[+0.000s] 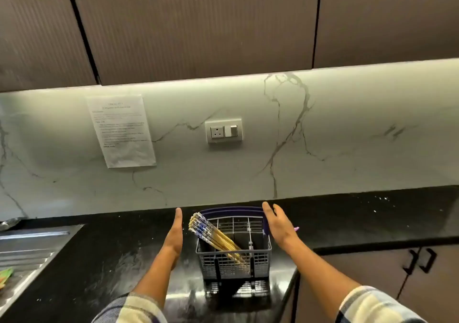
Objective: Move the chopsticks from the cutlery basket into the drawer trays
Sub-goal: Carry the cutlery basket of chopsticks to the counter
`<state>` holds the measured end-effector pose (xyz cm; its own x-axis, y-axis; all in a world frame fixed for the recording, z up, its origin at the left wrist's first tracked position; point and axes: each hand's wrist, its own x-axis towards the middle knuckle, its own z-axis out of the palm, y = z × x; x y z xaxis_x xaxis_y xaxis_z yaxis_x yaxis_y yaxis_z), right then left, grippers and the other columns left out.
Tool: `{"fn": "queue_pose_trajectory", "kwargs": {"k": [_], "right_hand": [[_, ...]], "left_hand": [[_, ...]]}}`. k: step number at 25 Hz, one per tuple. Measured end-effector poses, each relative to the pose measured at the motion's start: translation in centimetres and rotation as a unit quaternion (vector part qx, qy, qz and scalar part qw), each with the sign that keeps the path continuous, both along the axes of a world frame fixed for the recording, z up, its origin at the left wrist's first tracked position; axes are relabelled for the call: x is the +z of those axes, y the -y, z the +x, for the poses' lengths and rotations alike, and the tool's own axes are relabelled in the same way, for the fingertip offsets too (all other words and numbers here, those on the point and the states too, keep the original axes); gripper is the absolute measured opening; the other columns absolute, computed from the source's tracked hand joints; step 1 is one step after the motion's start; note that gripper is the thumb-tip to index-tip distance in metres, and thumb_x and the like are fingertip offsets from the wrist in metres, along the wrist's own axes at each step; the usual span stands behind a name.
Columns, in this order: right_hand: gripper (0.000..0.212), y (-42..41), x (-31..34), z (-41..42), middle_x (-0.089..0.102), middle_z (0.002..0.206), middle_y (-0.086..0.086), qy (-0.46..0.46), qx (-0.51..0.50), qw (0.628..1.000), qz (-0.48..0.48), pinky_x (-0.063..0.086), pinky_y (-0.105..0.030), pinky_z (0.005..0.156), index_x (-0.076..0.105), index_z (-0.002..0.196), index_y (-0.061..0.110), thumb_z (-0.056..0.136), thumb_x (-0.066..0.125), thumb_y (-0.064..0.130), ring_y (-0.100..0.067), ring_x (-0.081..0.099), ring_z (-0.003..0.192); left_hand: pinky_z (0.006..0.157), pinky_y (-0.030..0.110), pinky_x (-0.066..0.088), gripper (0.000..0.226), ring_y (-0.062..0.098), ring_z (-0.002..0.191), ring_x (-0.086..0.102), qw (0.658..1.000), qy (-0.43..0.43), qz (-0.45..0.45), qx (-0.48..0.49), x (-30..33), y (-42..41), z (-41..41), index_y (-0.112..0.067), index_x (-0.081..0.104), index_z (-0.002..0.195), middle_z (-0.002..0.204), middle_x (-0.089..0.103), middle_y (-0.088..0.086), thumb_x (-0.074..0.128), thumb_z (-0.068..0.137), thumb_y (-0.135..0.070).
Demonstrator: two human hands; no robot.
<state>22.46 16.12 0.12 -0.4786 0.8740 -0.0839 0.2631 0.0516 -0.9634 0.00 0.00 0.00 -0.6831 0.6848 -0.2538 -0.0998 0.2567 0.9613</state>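
Note:
A grey plastic cutlery basket (pixel 233 263) with a dark blue handle stands on the black countertop in front of me. Several yellow chopsticks (pixel 213 234) with blue-patterned tops lean to the left inside it, their tops sticking out over the left rim. My left hand (pixel 174 235) is held flat and edge-on just left of the basket, fingers straight, holding nothing. My right hand (pixel 278 225) is flat beside the basket's right rim, close to the handle, holding nothing. No drawer or trays are in view.
A steel sink with draining board (pixel 27 253) lies at the left. The black countertop (pixel 372 213) runs right along a marble backsplash with a socket (pixel 223 130) and a taped paper sheet (pixel 121 130). Cabinet doors with black handles (pixel 419 260) are at lower right.

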Motion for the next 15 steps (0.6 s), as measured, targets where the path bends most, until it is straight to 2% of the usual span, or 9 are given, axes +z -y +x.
{"fn": "queue_pose_trajectory", "kwargs": {"k": [2, 3, 4, 5, 7, 9, 12, 13, 15], "right_hand": [[0.087, -0.4, -1.2, -0.2, 0.057, 0.138, -0.008, -0.023, -0.014, 0.999, -0.046, 0.037, -0.041, 0.11, 0.053, 0.134, 0.015, 0.08, 0.037, 0.081, -0.026, 0.051, 0.128], [0.073, -0.3, -1.4, 0.0, 0.066, 0.119, -0.004, -0.031, -0.013, 0.998, -0.055, 0.041, -0.037, 0.101, 0.063, 0.115, 0.02, 0.083, 0.035, 0.079, -0.021, 0.059, 0.113], [0.054, -0.3, -1.7, 0.0, 0.068, 0.102, 0.004, -0.04, -0.013, 0.996, -0.08, 0.042, -0.032, 0.092, 0.066, 0.099, 0.027, 0.091, 0.033, 0.069, -0.014, 0.061, 0.099], [0.045, -0.9, -3.0, -0.5, 0.066, 0.093, 0.011, -0.05, -0.012, 0.994, -0.098, 0.041, -0.028, 0.087, 0.065, 0.09, 0.031, 0.098, 0.03, 0.059, -0.006, 0.059, 0.09], [0.047, -1.2, -4.5, -0.9, 0.07, 0.098, 0.01, -0.072, -0.016, 0.987, -0.142, 0.044, -0.027, 0.09, 0.069, 0.096, 0.03, 0.099, 0.03, 0.057, -0.006, 0.062, 0.094], [0.061, -1.6, -7.2, -1.4, 0.072, 0.116, -0.001, -0.112, -0.035, 0.975, -0.188, 0.043, -0.037, 0.106, 0.067, 0.12, 0.022, 0.094, 0.033, 0.065, -0.018, 0.064, 0.112], [0.064, -1.4, -9.4, -2.2, 0.07, 0.121, -0.012, -0.161, -0.053, 0.95, -0.262, 0.047, -0.042, 0.101, 0.064, 0.126, 0.014, 0.096, 0.032, 0.061, -0.028, 0.065, 0.114], [0.064, -1.5, -10.2, -2.5, 0.068, 0.123, -0.015, -0.178, -0.059, 0.943, -0.276, 0.048, -0.042, 0.1, 0.064, 0.126, 0.013, 0.097, 0.03, 0.059, -0.03, 0.064, 0.116], [0.063, -1.3, -10.2, -2.8, 0.064, 0.128, -0.017, -0.219, -0.062, 0.931, -0.284, 0.047, -0.043, 0.103, 0.063, 0.128, 0.014, 0.099, 0.027, 0.056, -0.033, 0.06, 0.121]], "left_hand": [[0.122, 0.048, 0.013, 0.097, 0.026, 0.149, 0.022, 0.998, 0.064, -0.002, -0.006, -1.8, -1.1, -0.5, -0.023, 0.019, 0.156, 0.163, 0.021, 0.007, 0.021, 0.079, -0.083], [0.122, 0.047, 0.013, 0.096, 0.024, 0.148, 0.024, 0.997, 0.073, 0.004, -0.011, -2.3, -1.5, -0.6, -0.022, 0.025, 0.155, 0.161, 0.026, 0.005, 0.021, 0.08, -0.082], [0.123, 0.045, 0.013, 0.09, 0.022, 0.148, 0.026, 0.996, 0.085, 0.009, -0.019, -2.9, -1.7, -0.7, -0.021, 0.03, 0.153, 0.159, 0.031, 0.003, 0.021, 0.085, -0.079], [0.123, 0.045, 0.014, 0.084, 0.021, 0.146, 0.029, 0.994, 0.104, 0.023, -0.018, -4.0, -2.3, -0.9, -0.021, 0.035, 0.151, 0.155, 0.037, 0.002, 0.021, 0.088, -0.075], [0.122, 0.046, 0.02, 0.079, 0.023, 0.141, 0.039, 0.989, 0.136, 0.052, -0.023, -5.5, -2.8, -0.9, -0.022, 0.043, 0.147, 0.146, 0.05, 0.003, 0.027, 0.089, -0.074], [0.116, 0.048, 0.032, 0.066, 0.026, 0.131, 0.052, 0.983, 0.164, 0.075, -0.023, -7.2, -3.5, -1.0, -0.016, 0.054, 0.138, 0.132, 0.064, 0.006, 0.029, 0.097, -0.061], [0.089, 0.034, 0.055, 0.051, 0.016, 0.096, 0.072, 0.98, 0.177, 0.093, -0.027, -8.2, -4.3, -0.3, -0.011, 0.068, 0.107, 0.094, 0.078, 0.0, 0.025, 0.104, -0.037], [0.078, 0.03, 0.058, 0.049, 0.013, 0.085, 0.074, 0.978, 0.185, 0.097, -0.022, -8.6, -4.5, -0.2, -0.012, 0.068, 0.1, 0.087, 0.078, -0.001, 0.024, 0.104, -0.033], [0.069, 0.03, 0.057, 0.046, 0.013, 0.077, 0.073, 0.974, 0.197, 0.108, -0.019, -9.0, -4.7, 0.1, -0.011, 0.068, 0.094, 0.08, 0.078, -0.001, 0.027, 0.102, -0.031]]}}
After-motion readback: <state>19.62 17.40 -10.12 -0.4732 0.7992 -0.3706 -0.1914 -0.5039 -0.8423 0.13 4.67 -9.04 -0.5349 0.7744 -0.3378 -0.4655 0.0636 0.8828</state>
